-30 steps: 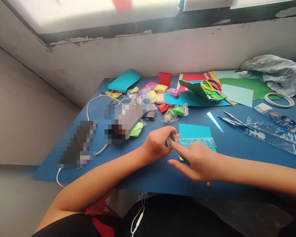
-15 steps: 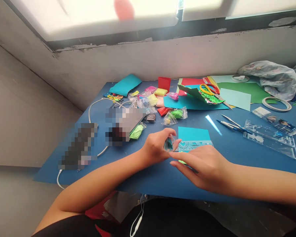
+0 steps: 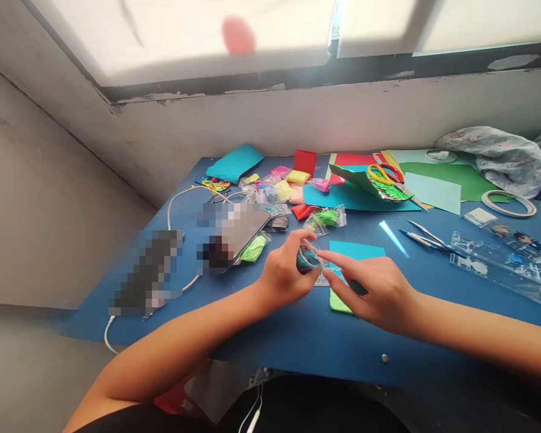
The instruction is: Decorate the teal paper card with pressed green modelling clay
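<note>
One left hand (image 3: 285, 272): curled round clear plastic (image 3: 308, 261)
Right hand (image 3: 381, 293): pinching its edge
Worktop (image 3: 279, 340): blue, against pale wall (image 3: 207, 123)

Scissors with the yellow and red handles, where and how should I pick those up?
Probably by the handle loops, reaching down from above. The loops lie on top of the green sequined sheet, exposed to fingers, while the blades point to your right and toward you, so coming from above should avoid the tips.
</note>
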A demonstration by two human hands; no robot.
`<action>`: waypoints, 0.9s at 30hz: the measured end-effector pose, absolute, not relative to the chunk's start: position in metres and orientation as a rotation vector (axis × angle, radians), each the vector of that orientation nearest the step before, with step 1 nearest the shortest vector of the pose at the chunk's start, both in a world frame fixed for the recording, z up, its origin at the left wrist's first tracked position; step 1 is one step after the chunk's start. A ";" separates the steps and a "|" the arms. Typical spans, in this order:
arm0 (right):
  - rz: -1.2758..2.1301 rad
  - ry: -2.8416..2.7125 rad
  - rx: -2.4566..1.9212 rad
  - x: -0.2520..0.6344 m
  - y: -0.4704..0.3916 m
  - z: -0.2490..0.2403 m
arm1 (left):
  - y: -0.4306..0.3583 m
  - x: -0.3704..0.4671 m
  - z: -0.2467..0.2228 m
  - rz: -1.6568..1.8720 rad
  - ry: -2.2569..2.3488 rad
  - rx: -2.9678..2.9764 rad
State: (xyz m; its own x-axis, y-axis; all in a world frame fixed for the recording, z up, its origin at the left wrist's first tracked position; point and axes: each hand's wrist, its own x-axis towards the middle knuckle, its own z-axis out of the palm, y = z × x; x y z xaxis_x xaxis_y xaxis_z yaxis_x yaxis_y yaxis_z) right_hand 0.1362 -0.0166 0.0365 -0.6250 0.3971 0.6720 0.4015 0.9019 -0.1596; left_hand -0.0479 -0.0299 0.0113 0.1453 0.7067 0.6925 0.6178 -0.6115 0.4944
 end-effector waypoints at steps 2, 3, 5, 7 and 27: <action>0.081 -2.410 -0.562 0.136 -0.017 0.034 | -0.030 -0.046 0.009 1.508 1.320 2.354; 0.149 -2.476 -0.554 0.136 -0.018 0.033 | -0.029 -0.045 0.008 1.523 1.307 2.386; 0.267 -2.603 -0.545 0.136 -0.021 0.031 | -0.029 -0.042 0.006 1.548 1.298 2.449; 0.279 -2.701 -0.556 0.134 -0.025 0.028 | -0.029 -0.039 0.004 1.573 1.302 2.513; 0.034 -2.235 -0.376 0.132 -0.008 0.030 | -0.027 -0.050 0.028 0.952 1.049 1.712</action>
State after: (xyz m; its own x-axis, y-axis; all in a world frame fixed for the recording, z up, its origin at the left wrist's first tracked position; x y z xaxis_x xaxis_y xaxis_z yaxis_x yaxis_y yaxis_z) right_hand 0.1316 -0.0080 0.0303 -0.5956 0.2800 0.7529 0.2568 0.9545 -0.1518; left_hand -0.0497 -0.0275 0.0281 0.3473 0.9248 0.1550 0.2431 -0.2485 0.9376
